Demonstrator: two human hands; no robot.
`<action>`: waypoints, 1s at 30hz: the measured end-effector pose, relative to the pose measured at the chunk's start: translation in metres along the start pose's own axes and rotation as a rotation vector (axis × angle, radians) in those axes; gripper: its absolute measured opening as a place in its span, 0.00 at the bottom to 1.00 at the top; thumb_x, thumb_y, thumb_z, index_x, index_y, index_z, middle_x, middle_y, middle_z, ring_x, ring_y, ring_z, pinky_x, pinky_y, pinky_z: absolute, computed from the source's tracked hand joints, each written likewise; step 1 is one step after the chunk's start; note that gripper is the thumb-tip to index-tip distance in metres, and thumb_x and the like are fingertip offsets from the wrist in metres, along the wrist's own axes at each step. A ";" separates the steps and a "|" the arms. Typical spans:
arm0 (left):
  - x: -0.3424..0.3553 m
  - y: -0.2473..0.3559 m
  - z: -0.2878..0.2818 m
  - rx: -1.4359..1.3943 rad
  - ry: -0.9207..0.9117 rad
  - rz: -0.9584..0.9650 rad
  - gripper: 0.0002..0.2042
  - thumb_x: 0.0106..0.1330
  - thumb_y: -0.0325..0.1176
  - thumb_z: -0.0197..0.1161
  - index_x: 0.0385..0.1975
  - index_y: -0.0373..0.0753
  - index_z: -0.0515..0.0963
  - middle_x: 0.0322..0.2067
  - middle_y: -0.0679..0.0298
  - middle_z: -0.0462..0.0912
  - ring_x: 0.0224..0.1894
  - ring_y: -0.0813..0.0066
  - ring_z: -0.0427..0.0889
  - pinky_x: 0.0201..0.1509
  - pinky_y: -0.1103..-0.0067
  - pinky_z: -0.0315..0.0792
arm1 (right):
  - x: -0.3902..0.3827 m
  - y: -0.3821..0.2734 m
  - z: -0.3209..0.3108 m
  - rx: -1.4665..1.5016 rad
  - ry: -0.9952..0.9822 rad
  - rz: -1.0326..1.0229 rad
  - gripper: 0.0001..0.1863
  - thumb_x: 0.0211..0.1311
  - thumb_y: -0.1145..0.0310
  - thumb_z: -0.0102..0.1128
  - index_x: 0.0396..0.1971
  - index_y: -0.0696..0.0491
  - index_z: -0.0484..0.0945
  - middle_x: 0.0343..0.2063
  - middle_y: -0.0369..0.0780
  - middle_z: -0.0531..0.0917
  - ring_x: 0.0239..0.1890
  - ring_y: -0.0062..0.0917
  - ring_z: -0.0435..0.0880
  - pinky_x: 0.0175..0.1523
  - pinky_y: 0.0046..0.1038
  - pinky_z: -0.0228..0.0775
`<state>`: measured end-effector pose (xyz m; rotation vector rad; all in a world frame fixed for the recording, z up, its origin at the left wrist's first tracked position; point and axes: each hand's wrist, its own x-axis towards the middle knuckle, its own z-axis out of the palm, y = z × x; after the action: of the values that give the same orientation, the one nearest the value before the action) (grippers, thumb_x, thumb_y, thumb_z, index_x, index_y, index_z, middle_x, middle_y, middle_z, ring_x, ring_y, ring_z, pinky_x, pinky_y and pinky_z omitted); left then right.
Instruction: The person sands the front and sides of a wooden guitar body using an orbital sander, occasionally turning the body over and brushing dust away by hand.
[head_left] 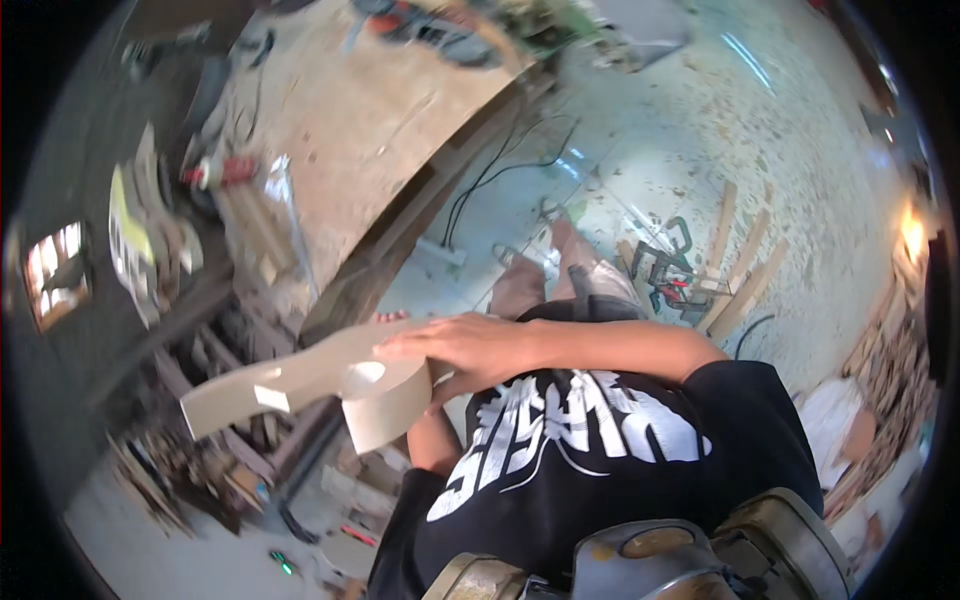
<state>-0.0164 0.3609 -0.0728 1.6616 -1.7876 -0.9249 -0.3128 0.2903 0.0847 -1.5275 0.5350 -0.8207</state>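
Note:
A pale, curved wooden piece [310, 370] with a broad rounded end and a long tapering arm lies across in front of my body, to the left. Two bright white patches show on it, and I cannot tell whether they are holes or light. My right hand [455, 345] rests over its rounded end, fingers along the top and thumb down at the near side. Beneath the piece is my left hand [390, 317]; only some fingertips show past the far edge, and the forearm comes up from below. The palm is hidden.
Ahead to the left stands a workbench [330, 150] bearing a red-and-white bottle [228, 171] and a power tool [440, 35]. Black clamps [660, 278] and wooden strips [745, 270] lie on the floor to the right. Scrap wood [215, 480] is heaped at lower left.

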 end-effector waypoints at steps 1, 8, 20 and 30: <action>-0.011 -0.016 0.000 -0.289 0.024 -0.070 0.22 0.82 0.39 0.43 0.71 0.38 0.62 0.66 0.56 0.69 0.70 0.67 0.68 0.80 0.64 0.59 | 0.002 0.003 0.005 -0.021 -0.034 0.050 0.45 0.53 0.58 0.79 0.70 0.51 0.65 0.67 0.44 0.74 0.66 0.45 0.75 0.67 0.43 0.70; -0.085 -0.063 -0.004 -1.680 0.388 -0.245 0.19 0.82 0.39 0.44 0.66 0.38 0.64 0.58 0.60 0.72 0.62 0.68 0.71 0.78 0.67 0.60 | 0.016 0.023 0.052 -0.040 -0.232 0.137 0.47 0.59 0.45 0.72 0.69 0.56 0.60 0.54 0.56 0.80 0.54 0.52 0.80 0.59 0.50 0.71; -0.111 0.001 0.015 -1.842 0.611 -0.196 0.30 0.75 0.53 0.45 0.67 0.37 0.65 0.62 0.56 0.70 0.66 0.58 0.69 0.74 0.62 0.63 | 0.027 0.012 0.056 0.074 -0.459 0.082 0.41 0.66 0.50 0.68 0.66 0.59 0.57 0.55 0.57 0.79 0.56 0.54 0.80 0.57 0.46 0.73; -0.040 0.088 0.000 -1.404 1.029 -0.305 0.30 0.74 0.51 0.38 0.69 0.40 0.68 0.66 0.56 0.72 0.68 0.51 0.71 0.71 0.54 0.67 | 0.072 0.026 -0.039 0.523 0.050 0.137 0.40 0.62 0.53 0.75 0.64 0.62 0.65 0.55 0.49 0.78 0.59 0.30 0.77 0.66 0.34 0.69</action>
<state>-0.0677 0.4013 -0.0022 1.0107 -0.0192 -0.8188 -0.2927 0.2077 0.0724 -0.9824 0.4137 -0.8156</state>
